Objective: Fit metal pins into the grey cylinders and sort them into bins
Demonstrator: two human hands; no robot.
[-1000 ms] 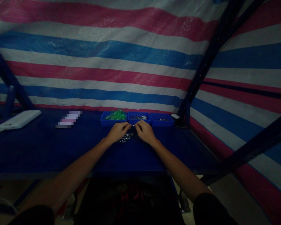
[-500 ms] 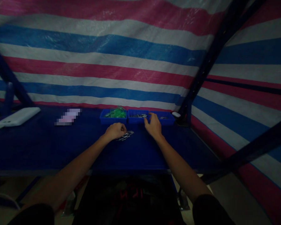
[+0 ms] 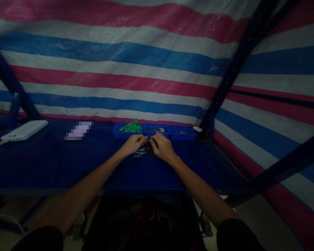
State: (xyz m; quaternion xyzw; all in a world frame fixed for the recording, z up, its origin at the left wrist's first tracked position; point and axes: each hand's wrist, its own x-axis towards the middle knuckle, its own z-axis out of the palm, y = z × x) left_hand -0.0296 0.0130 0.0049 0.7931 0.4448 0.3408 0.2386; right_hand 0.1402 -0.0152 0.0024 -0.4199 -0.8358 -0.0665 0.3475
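Note:
My left hand (image 3: 133, 144) and my right hand (image 3: 161, 146) meet fingertip to fingertip over the dark blue table (image 3: 54, 164), just in front of the middle tray. Both are closed in a pinch on something too small to make out. A small heap of thin metal pins (image 3: 141, 152) lies on the table between and under the hands. Behind them stand three small blue trays in a row: the left tray (image 3: 127, 130) holds green pieces, the middle tray (image 3: 156, 130) holds small metal parts, the right tray (image 3: 182, 132) holds a few small parts.
A white flat device (image 3: 24, 130) with a cable lies at the table's far left. A pale blurred item (image 3: 78, 130) lies left of the trays. A small white object (image 3: 197, 129) sits by the dark upright post (image 3: 219, 97). Striped tarpaulin forms the back and right walls.
My right hand reached back to the trays half a second ago with fingers spread, and has come back to meet my left hand in a pinch above the pins.

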